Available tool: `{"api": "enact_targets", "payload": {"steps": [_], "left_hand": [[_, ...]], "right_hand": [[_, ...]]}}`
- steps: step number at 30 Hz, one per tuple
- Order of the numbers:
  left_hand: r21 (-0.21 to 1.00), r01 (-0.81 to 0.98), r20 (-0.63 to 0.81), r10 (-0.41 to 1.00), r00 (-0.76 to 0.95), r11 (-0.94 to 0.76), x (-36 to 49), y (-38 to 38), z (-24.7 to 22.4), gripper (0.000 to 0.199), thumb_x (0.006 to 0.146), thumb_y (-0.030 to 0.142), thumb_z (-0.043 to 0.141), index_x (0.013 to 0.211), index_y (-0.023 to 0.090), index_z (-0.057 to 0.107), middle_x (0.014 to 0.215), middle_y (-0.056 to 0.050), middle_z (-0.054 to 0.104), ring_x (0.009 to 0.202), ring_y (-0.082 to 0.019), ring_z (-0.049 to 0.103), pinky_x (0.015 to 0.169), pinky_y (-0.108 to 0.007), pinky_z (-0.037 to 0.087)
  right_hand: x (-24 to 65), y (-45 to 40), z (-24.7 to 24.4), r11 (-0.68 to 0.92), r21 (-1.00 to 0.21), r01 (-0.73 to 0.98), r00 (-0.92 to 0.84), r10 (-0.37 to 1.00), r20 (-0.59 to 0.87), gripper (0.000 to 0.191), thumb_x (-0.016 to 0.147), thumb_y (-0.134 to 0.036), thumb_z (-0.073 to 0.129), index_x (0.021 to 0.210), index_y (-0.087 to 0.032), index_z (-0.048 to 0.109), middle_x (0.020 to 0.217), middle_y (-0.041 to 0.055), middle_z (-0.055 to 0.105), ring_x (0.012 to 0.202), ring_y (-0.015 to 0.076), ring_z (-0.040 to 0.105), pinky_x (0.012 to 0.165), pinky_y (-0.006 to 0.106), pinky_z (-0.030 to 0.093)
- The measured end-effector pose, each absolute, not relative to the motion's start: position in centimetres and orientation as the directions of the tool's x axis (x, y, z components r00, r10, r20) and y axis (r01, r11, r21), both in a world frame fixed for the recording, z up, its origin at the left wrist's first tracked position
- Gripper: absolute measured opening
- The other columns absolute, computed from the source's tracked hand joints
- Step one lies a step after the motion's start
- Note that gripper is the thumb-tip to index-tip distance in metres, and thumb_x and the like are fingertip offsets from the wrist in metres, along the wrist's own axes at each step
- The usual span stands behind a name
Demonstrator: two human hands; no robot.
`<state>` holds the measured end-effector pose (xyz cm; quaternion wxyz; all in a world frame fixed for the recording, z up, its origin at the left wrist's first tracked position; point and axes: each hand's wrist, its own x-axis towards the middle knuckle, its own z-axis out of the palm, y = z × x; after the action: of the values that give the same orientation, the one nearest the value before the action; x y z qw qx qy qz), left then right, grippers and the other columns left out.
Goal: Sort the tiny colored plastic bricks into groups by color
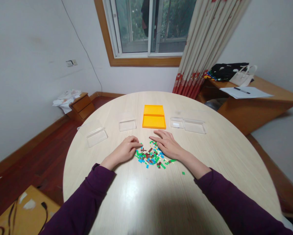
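A pile of small flat pieces (151, 157) in green, blue, brown and white lies on the round pale wooden table (210, 169). My left hand (126, 149) rests at the pile's left edge, fingers curled, its fingertips touching the pieces. My right hand (167, 143) lies flat, palm down, over the pile's right side with fingers pointing left. One green piece (183, 173) lies apart to the right. An orange tray (154, 117) sits just beyond the hands.
Clear plastic boxes stand in a row: two left of the tray (96, 135) (127, 124) and two right of it (176, 122) (194, 126). A wooden desk (254, 104) with paper and bags stands right; a cardboard box (21, 209) lies on the floor left.
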<state>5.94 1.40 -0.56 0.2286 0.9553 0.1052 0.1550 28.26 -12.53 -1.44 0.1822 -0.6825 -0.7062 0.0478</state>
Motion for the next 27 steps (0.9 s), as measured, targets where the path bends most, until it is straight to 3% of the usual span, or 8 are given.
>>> {"api": "enact_targets", "payload": {"steps": [11,18,24,27], "left_hand": [[0.501,0.148,0.291,0.327,0.899,-0.853,6.0,1.5,-0.6,0.018,0.087,0.011,0.051,0.087,0.016,0.069,0.088,-0.008,0.066,0.084,-0.018,0.060,0.079,-0.033,0.051],[0.525,0.220,0.351,0.444,0.824,-0.823,6.1,1.9,-1.1,0.016,0.083,0.007,0.052,0.086,0.016,0.065,0.082,-0.005,0.063,0.075,-0.016,0.058,0.072,-0.030,0.048],[0.617,0.278,0.386,0.591,0.708,-0.736,6.9,2.2,-1.9,0.015,0.079,0.006,0.054,0.081,0.017,0.064,0.071,0.000,0.059,0.068,-0.014,0.055,0.069,-0.028,0.047],[0.630,0.294,0.382,0.616,0.689,-0.719,7.1,2.3,-2.1,0.012,0.080,0.008,0.054,0.077,0.018,0.062,0.069,0.001,0.059,0.065,-0.013,0.054,0.066,-0.027,0.046]], "right_hand": [[28.7,-12.4,-2.3,0.078,-0.360,0.930,0.030,0.958,0.285,0.045,0.098,-0.024,0.035,0.135,-0.022,0.060,0.141,0.0139,0.053,0.133,0.0291,0.043,0.110,0.055,0.033],[28.8,-12.6,-2.3,0.132,-0.398,0.908,0.028,0.928,0.372,0.037,0.097,-0.025,0.037,0.113,-0.024,0.070,0.130,0.0125,0.059,0.126,0.0277,0.049,0.106,0.054,0.037],[28.5,-12.4,-2.3,0.073,-0.406,0.911,0.059,0.951,0.304,0.042,0.099,-0.029,0.035,0.134,-0.025,0.060,0.138,0.0130,0.054,0.130,0.0287,0.045,0.108,0.055,0.034],[28.5,-12.5,-2.2,0.071,-0.447,0.892,0.082,0.945,0.315,0.042,0.100,-0.030,0.033,0.134,-0.025,0.058,0.136,0.0123,0.056,0.129,0.0272,0.046,0.108,0.053,0.034]]}}
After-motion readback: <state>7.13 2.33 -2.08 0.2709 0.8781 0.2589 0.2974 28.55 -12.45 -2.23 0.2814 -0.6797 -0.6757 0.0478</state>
